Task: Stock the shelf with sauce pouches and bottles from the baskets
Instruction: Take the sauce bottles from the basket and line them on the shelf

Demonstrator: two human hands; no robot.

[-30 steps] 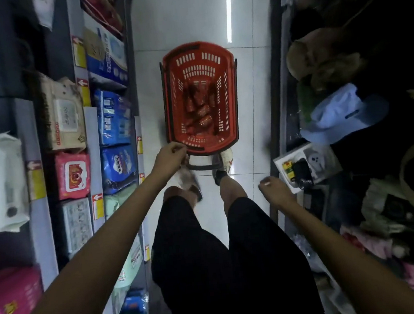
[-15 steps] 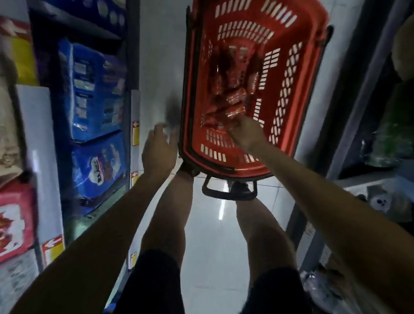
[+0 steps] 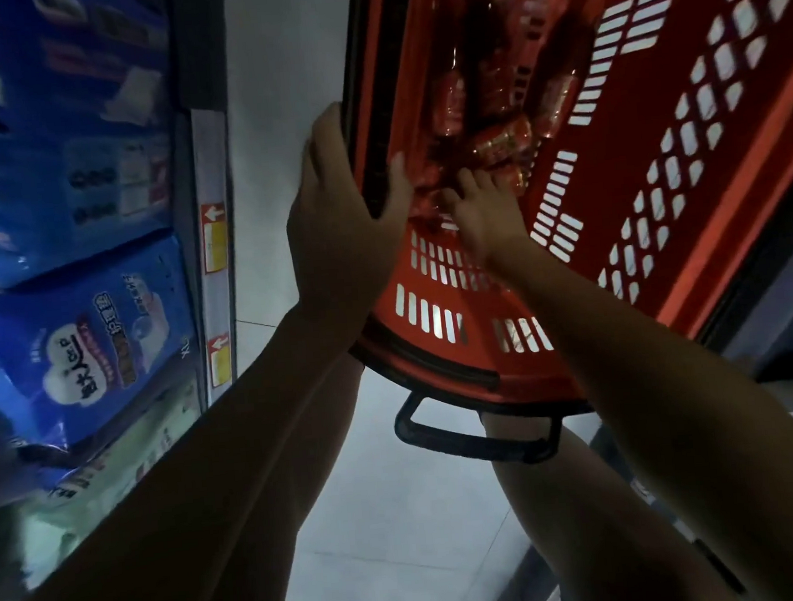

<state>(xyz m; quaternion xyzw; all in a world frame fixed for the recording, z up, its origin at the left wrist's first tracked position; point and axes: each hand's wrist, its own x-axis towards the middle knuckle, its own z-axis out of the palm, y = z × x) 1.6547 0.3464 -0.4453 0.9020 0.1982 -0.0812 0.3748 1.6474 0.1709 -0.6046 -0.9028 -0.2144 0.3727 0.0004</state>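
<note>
Left hand (image 3: 341, 219) grips basket (image 3: 443, 382) — right hand (image 3: 482, 213) among pouches (image 3: 501, 142).

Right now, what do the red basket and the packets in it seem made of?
The red basket: moulded plastic, fairly matte; light shows through its regular slots. The packets: probably glossy plastic film or foil, judging by crinkled glints, though they are blurred.

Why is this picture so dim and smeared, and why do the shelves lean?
Head view: dim aisle light leaves the arms dark; the upper blue packs are motion-blurred, the lower blue pack is legible; the wide lens and tilted head make the shelf edge lean; bright floor glows through the red basket slots; the pouches look soft.
</note>
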